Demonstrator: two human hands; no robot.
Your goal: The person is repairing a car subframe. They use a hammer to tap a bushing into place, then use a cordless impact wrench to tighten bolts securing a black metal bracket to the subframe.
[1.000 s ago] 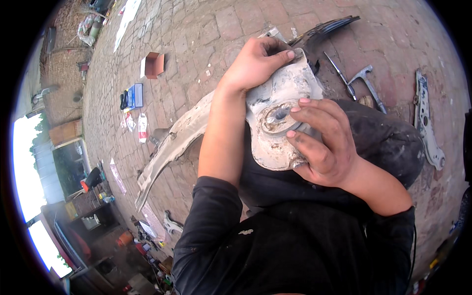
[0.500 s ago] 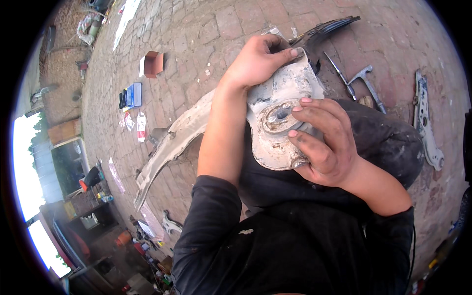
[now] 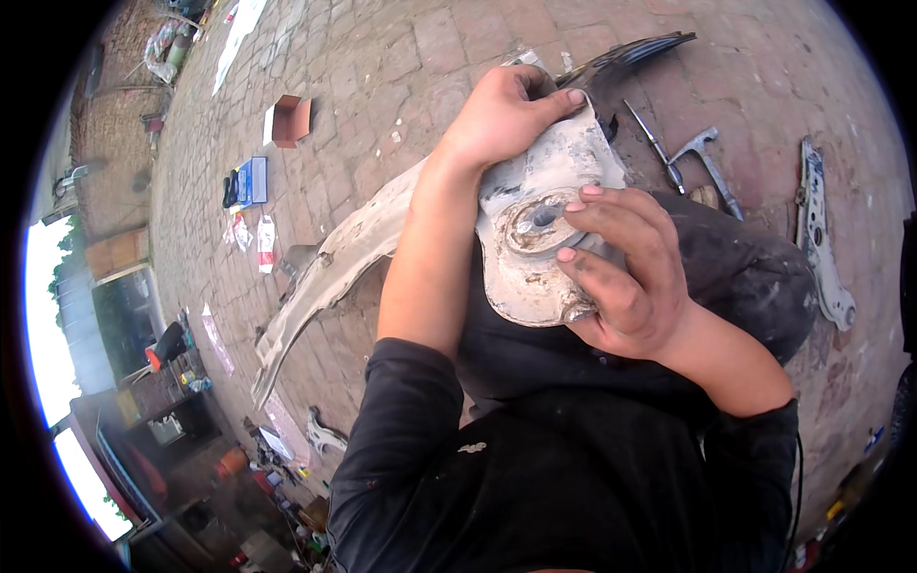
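Two hands at work: left hand (image 3: pixel 506 115) and right hand (image 3: pixel 635 277) on a pale metal part (image 3: pixel 530 291)

From where I stand, the pale metal part, scuffed and dirt-stained, sits over the lap of a seated person in dark clothes. The left hand is mostly closed over its far edge, thumb on the top corner, other fingers curled and partly hidden. The right hand is half open, fingers bent and spread, with fingertips at a raised ring (image 3: pixel 521 232) around a hole. Its thumb is largely hidden, so I cannot tell how firmly it grips. A long curved arm (image 3: pixel 334 244) of similar pale metal extends leftward from behind the left forearm; the join is hidden. On the brick paving (image 3: pixel 401 57) to the right lie a hammer-like tool (image 3: pixel 712 167), a slender tool (image 3: pixel 654 143) and a perforated metal bar (image 3: pixel 817 229). Leftward are an open cardboard box (image 3: pixel 291 122) and a blue box (image 3: pixel 252 181).
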